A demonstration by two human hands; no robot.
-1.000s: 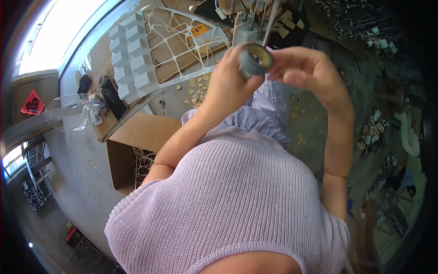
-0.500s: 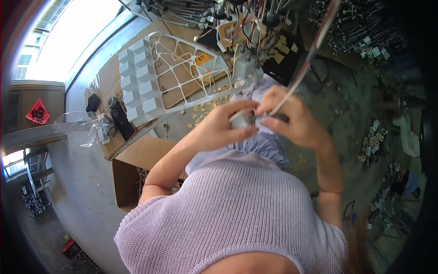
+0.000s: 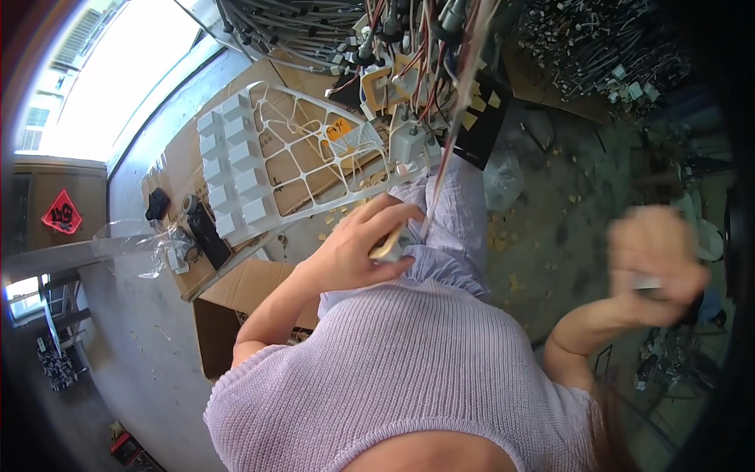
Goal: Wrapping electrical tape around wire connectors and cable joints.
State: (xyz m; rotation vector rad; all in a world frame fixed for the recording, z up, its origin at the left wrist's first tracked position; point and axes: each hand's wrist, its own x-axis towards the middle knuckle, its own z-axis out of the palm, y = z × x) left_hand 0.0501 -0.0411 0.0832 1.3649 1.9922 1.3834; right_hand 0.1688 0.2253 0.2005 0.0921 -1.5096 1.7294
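Close in front of my chest, my left hand (image 3: 358,240) is curled around a small white housing (image 3: 391,248) with a yellowish edge. A thin red-and-white cable (image 3: 446,161) runs from near that housing up past the top of the picture. Far out to the right, my right hand (image 3: 659,256) is smeared by motion. Its fingers look folded, and a small pale glint shows in them; what it belongs to is too blurred to name.
Ahead on cardboard lies a white plastic lattice frame (image 3: 318,186) with a row of blocks (image 3: 236,169). Several cables with connectors hang over a white box (image 3: 414,144) at the top. Cable heaps (image 3: 605,55) fill the upper right. An open carton (image 3: 216,338) stands at my left elbow.
My right hand has left the housing and swung far to the right. My left hand has moved slightly left and down with the housing, turning it so its yellowish side shows.
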